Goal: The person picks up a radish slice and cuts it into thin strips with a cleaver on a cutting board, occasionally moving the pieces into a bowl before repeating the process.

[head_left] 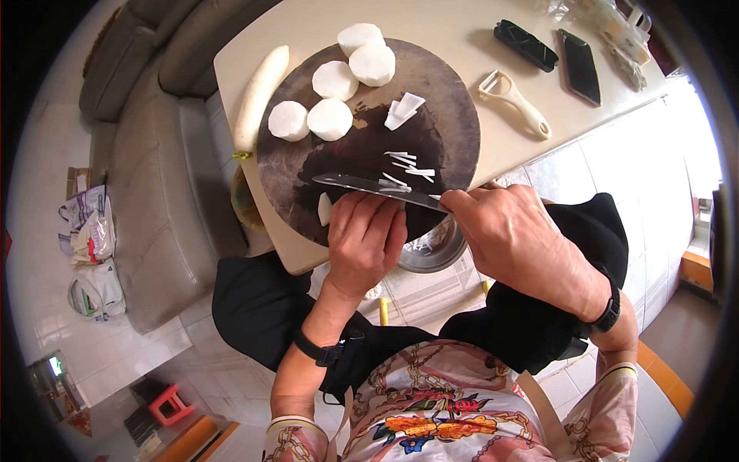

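My right hand [508, 239] grips a kitchen knife [369, 185], its blade lying across the lower part of a round dark chopping board [458, 108]. Just below the blade, my left hand [366, 235] is closed with curled fingertips on a piece of white radish [402, 205], mostly hidden under the fingers. Thin radish strips [420, 172] lie beyond the blade, some touching it. Farther up are a few flat radish slices [403, 110]. Several thick peeled radish chunks [331, 119] stand at the board's upper left. A small radish offcut [325, 208] sits left of my left hand.
A whole white radish [260, 96] lies along the board's left side on the table [254, 46]. To the right are a peeler [514, 102], a black case [526, 45] and a phone [580, 68]. Below the table edge, a metal bowl [436, 260] holds white shreds.
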The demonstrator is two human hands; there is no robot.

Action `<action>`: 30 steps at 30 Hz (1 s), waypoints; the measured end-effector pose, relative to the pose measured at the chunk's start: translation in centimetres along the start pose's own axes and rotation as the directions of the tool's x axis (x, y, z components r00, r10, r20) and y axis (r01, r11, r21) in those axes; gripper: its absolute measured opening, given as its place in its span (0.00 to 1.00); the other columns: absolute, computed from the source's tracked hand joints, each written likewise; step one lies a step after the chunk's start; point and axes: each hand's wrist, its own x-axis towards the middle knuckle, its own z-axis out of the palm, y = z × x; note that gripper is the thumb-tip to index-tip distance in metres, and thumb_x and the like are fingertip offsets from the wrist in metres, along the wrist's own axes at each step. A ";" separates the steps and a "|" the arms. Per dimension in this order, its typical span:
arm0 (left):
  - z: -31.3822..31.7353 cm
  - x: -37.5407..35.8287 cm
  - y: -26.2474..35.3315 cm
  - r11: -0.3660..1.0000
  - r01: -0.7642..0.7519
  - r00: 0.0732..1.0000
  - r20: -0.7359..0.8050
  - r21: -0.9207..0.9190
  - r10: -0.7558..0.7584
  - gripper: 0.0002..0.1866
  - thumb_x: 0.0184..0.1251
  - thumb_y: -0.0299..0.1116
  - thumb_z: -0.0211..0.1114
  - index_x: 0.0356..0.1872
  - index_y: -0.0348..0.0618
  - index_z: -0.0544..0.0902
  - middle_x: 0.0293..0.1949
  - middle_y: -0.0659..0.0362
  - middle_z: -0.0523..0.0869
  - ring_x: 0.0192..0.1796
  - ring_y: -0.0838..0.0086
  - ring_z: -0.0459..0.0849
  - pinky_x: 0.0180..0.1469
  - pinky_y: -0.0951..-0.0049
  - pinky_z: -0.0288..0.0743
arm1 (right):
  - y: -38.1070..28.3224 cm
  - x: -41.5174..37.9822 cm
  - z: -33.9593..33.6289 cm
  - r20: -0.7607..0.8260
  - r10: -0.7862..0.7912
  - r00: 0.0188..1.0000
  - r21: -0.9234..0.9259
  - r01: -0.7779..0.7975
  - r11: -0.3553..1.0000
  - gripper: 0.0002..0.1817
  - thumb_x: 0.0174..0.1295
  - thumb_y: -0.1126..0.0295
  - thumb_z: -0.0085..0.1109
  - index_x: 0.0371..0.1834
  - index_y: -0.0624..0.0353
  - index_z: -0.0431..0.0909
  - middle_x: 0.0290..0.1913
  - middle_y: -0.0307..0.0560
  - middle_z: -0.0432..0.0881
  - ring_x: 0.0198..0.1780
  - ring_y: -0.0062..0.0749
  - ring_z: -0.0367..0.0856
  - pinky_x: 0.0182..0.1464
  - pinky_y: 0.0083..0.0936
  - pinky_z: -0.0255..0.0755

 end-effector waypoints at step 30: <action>-0.2 -0.1 0.1 0.995 -0.018 0.999 0.031 0.094 0.015 0.10 0.54 0.26 0.72 0.39 0.38 0.88 0.43 0.53 0.86 0.47 0.55 0.84 0.53 0.52 0.76 | -1.6 1.3 0.7 0.127 0.072 0.989 -0.099 -0.059 0.993 0.10 0.51 0.82 0.57 0.38 0.66 0.73 0.27 0.54 0.80 0.29 0.52 0.83 0.30 0.41 0.75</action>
